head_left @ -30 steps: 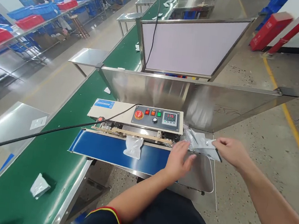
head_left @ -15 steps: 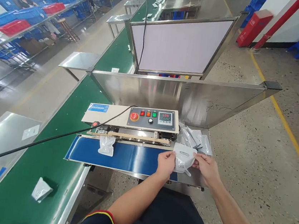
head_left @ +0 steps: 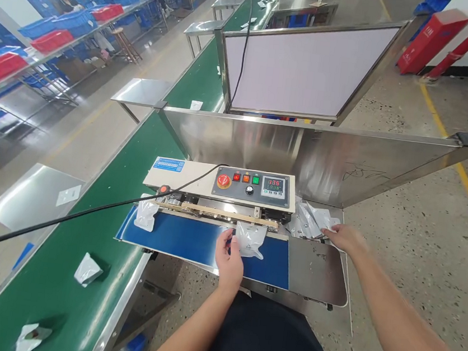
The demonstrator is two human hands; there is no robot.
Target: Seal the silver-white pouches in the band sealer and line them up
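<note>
A white plastic pouch [head_left: 250, 239] lies on the blue belt [head_left: 192, 241] of a band sealer [head_left: 187, 176], its top edge at the sealing slot. My left hand [head_left: 230, 259] is just left of this pouch, fingers loosely curled and apart, with nothing held. Another pouch [head_left: 146, 213] hangs at the sealer's left end. To the right of the machine, flat white pouches [head_left: 307, 220] lie in a pile. My right hand [head_left: 347, 239] pinches the edge of one of them between thumb and fingers.
A green conveyor [head_left: 121, 275] runs along the left, carrying more filled pouches [head_left: 88, 270]. A black cable [head_left: 85, 216] crosses over it to the sealer. Behind the machine stands a metal panel [head_left: 242, 140]. A steel plate [head_left: 320, 270] extends right of the blue belt.
The pouch I held in both hands is now on the belt at the slot. My right hand has moved to the pile. The earlier sealed-side pouch has travelled left.
</note>
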